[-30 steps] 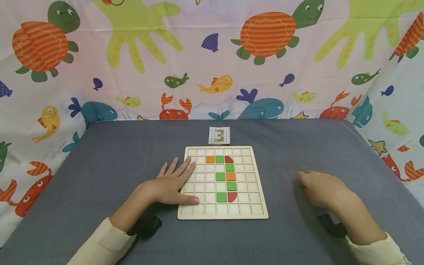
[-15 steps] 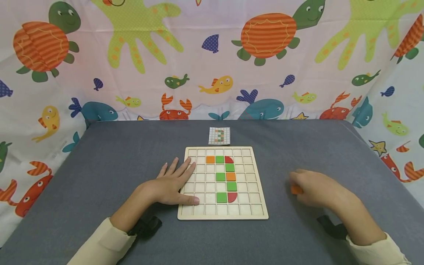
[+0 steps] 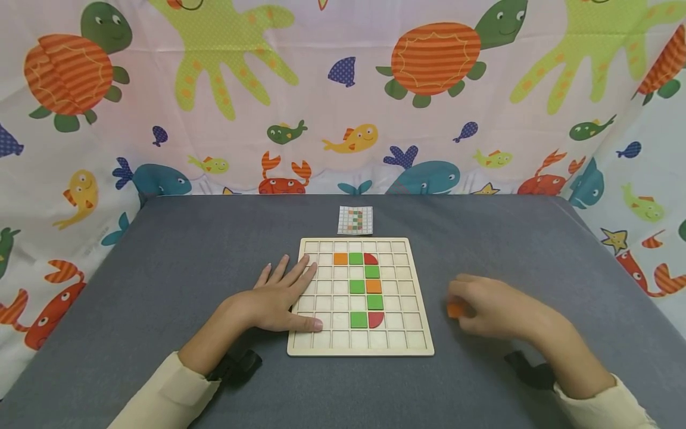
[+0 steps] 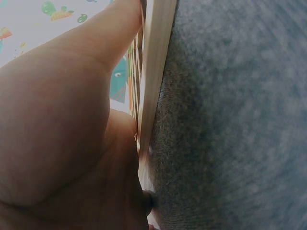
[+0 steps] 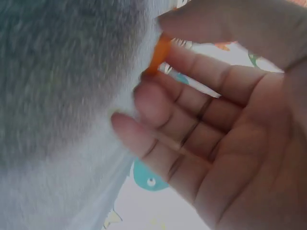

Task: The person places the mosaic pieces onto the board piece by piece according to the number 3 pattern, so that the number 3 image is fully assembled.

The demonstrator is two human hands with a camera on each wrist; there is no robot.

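A square wooden grid board [image 3: 313,345] lies mid-table, with orange and green square tiles and red rounded tiles set in some of its cells. My left hand [image 3: 276,301] rests spread over the board's left edge, thumb and fingertips touching it. In the left wrist view, the palm stands beside the board's edge [image 4: 158,57]. To the right of the board, my right hand [image 3: 495,307] pinches an orange tile [image 3: 455,310] low over the table. The right wrist view shows that orange tile [image 5: 159,55] between thumb and fingers, the other fingers loosely bent.
Just behind the board lies a small printed card [image 3: 355,220] with a coloured grid pattern. The grey table [image 3: 214,232] is bordered by a hanging curtain [image 3: 311,101] printed with sea animals, at the back and both sides.
My right hand has moved left toward the board with the orange tile, which now shows more at its fingertips. The left hand and the board have stayed put.
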